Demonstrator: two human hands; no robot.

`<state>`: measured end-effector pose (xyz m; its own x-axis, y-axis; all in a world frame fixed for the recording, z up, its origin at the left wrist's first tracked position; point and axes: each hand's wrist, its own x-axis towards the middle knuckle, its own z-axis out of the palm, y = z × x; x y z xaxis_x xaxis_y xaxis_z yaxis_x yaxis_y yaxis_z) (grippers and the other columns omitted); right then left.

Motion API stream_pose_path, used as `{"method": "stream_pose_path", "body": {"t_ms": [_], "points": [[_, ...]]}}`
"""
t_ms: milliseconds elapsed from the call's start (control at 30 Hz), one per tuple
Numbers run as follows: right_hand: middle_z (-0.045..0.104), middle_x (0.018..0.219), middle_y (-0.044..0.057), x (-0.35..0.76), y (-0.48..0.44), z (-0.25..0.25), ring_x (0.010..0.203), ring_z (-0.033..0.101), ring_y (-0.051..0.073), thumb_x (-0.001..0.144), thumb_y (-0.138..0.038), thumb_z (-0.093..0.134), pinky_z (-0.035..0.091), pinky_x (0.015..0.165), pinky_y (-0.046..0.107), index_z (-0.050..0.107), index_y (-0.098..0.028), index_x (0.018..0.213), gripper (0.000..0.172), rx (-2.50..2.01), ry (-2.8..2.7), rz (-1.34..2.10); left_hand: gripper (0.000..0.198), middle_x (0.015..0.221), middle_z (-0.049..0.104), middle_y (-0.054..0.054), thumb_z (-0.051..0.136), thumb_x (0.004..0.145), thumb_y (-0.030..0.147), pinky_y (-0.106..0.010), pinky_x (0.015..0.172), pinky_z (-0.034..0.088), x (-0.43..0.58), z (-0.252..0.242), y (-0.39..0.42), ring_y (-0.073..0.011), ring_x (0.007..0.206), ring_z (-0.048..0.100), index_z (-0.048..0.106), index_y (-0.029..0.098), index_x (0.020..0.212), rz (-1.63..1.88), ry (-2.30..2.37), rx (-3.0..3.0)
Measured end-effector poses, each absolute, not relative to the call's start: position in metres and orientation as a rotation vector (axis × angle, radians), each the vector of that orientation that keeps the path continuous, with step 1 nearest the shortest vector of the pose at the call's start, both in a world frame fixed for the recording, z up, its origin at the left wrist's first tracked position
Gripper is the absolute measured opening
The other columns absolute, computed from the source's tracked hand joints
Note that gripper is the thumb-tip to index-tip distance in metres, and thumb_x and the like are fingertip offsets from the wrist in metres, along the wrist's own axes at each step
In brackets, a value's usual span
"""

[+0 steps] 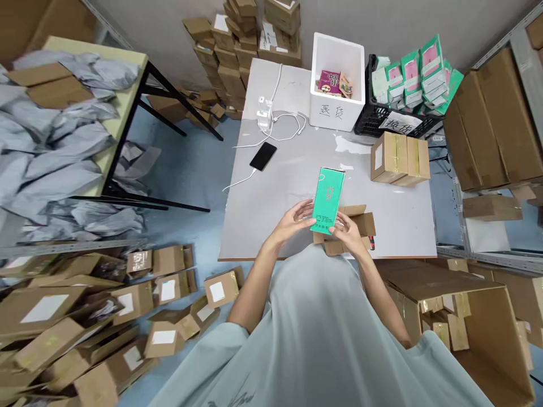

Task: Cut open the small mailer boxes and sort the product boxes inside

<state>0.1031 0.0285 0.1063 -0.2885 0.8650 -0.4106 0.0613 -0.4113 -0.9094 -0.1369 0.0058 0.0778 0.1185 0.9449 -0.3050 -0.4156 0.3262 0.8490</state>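
Observation:
Between my two hands is a flat green box (328,199) with small printing on its face, tilted up above the table's front part. My left hand (293,221) grips its left edge, thumb on the front face. On the lower right corner, my right hand (348,233) holds it with fingers bent around the edge. Under and behind my right hand stands an opened cardboard carton (363,221) with its flaps spread; its inside is mostly hidden. A small dark and red item shows at the carton's right side, too covered to name.
On the grey table (263,198) lie a black phone (263,156) and white cables. A white foam bin (337,116), a black crate (369,121) of green boxes and taped cartons (389,158) stand at the back and right. Cartons crowd the floor; a large open carton (500,333) sits right.

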Motion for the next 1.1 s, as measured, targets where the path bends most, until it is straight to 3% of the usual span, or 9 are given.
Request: {"method": "stream_pose_path", "body": {"t_ms": [200,400,500,600,800,1000,1100], "points": [[0.067,0.161,0.013,0.124,0.027,0.102,0.131,0.075,0.032,0.075,-0.062,0.101,0.066,0.109,0.049,0.061,-0.029,0.163,0.102,-1.22,-1.264,1.788,0.092,0.161,0.068,-0.016,0.108,0.066,0.039,-0.053,0.121,0.057,-0.124,0.085,0.004,-0.0386,0.147,0.065,0.073,0.025,0.15,1.11,0.932,0.67],[0.063,0.164,0.017,0.123,0.024,0.107,0.128,0.077,0.031,0.085,-0.066,0.089,0.069,0.102,0.045,0.065,-0.027,0.155,0.083,-1.445,-1.334,1.43,0.094,0.157,0.065,-0.015,0.106,0.063,0.046,-0.045,0.103,0.066,-0.09,0.087,0.01,-0.0373,0.143,0.064,0.072,0.024,0.147,1.207,1.241,0.67],[0.067,0.158,0.018,0.114,0.02,0.115,0.126,0.077,0.033,0.079,-0.059,0.095,0.072,0.091,0.042,0.061,-0.026,0.156,0.091,-1.553,-1.405,1.315,0.081,0.148,0.066,-0.014,0.103,0.067,0.047,-0.047,0.11,0.062,-0.06,0.086,0.009,-0.0336,0.136,0.066,0.072,0.022,0.138,1.271,1.441,0.665],[0.069,0.156,0.018,0.11,0.02,0.119,0.129,0.076,0.033,0.08,-0.056,0.094,0.073,0.089,0.042,0.056,-0.026,0.159,0.092,-1.585,-1.413,1.281,0.079,0.145,0.066,-0.013,0.103,0.066,0.045,-0.048,0.118,0.056,-0.04,0.091,0.005,-0.0315,0.135,0.065,0.067,0.023,0.133,1.333,1.529,0.668],[0.07,0.155,0.015,0.128,0.026,0.117,0.127,0.078,0.032,0.079,-0.061,0.097,0.073,0.099,0.046,0.062,-0.027,0.15,0.086,-1.406,-1.181,1.711,0.069,0.145,0.068,-0.013,0.096,0.078,0.064,-0.041,0.097,0.064,-0.067,0.107,-0.003,-0.0307,0.128,0.072,0.065,0.024,0.126,1.191,1.22,0.507],[0.075,0.152,0.01,0.137,0.021,0.116,0.129,0.077,0.032,0.081,-0.062,0.098,0.073,0.102,0.05,0.068,-0.031,0.146,0.078,-1.295,-1.108,1.925,0.095,0.143,0.071,-0.016,0.102,0.071,0.059,-0.036,0.086,0.063,-0.096,0.111,-0.01,-0.0315,0.123,0.075,0.065,0.022,0.15,1.077,1.19,0.48],[0.072,0.157,0.01,0.134,0.021,0.119,0.136,0.075,0.034,0.085,-0.065,0.094,0.068,0.112,0.054,0.068,-0.03,0.151,0.079,-1.291,-1.168,1.917,0.091,0.135,0.077,-0.017,0.101,0.069,0.059,-0.037,0.083,0.063,-0.092,0.109,-0.01,-0.0319,0.117,0.076,0.07,0.017,0.144,1.066,1.216,0.496]]}}
